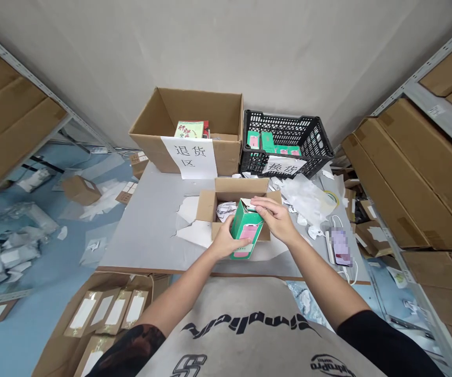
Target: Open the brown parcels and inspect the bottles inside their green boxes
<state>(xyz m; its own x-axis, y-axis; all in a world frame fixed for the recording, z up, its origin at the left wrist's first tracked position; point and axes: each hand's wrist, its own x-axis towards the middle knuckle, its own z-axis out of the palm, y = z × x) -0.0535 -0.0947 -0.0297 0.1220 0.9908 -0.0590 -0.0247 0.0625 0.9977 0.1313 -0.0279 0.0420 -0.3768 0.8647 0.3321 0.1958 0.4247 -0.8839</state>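
A green and pink product box (248,230) is tilted in front of my body, above the near side of an open cardboard box (206,205). My left hand (228,240) wraps around its lower left side, thumb across the front. At the top end, my right hand (276,215) has its fingers on the white top flap (248,204), which looks partly lifted. Whether the right fingers pinch the flap or only press on it, I cannot tell. Crumpled white paper (226,210) lies inside the cardboard box behind the product box.
At the back stand a large labelled carton (147,149) and a black plastic crate (316,137) holding several green boxes. Torn paper (304,196), a tape roll (331,200) and a phone (341,246) lie at the table's right. Below left is a carton of parcels (58,335).
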